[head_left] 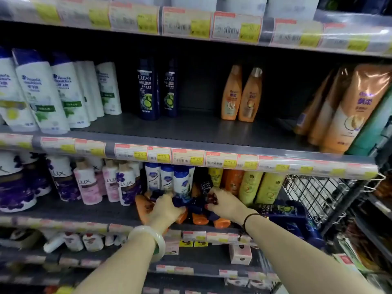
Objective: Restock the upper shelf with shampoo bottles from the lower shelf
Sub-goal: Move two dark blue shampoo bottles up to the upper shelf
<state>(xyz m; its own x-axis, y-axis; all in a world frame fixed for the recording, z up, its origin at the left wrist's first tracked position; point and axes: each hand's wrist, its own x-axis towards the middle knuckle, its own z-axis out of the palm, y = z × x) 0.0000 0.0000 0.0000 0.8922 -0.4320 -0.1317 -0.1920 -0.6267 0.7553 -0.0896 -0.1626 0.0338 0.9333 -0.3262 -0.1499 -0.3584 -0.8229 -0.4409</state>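
Observation:
On the upper shelf (191, 132) stand two dark blue Clear bottles (148, 90) and two orange bottles (241, 94), with bare shelf between and in front of them. On the lower shelf (106, 211) lies a heap of dark blue bottles (198, 203) and orange bottles (199, 219). My left hand (165, 209) is closed on a dark blue bottle in the heap. Fingers of my right hand (224, 203) wrap a dark blue Clear bottle (205, 185) standing tilted at the heap's back.
White Head & Shoulders bottles (42, 94) fill the upper shelf's left, orange refill pouches (347, 107) its right. Lux bottles (87, 183), white-blue bottles (167, 179) and yellow bottles (252, 187) stand behind the heap. A wire basket (314, 196) hangs right; a boxed Clear pack (284, 211) lies beside it.

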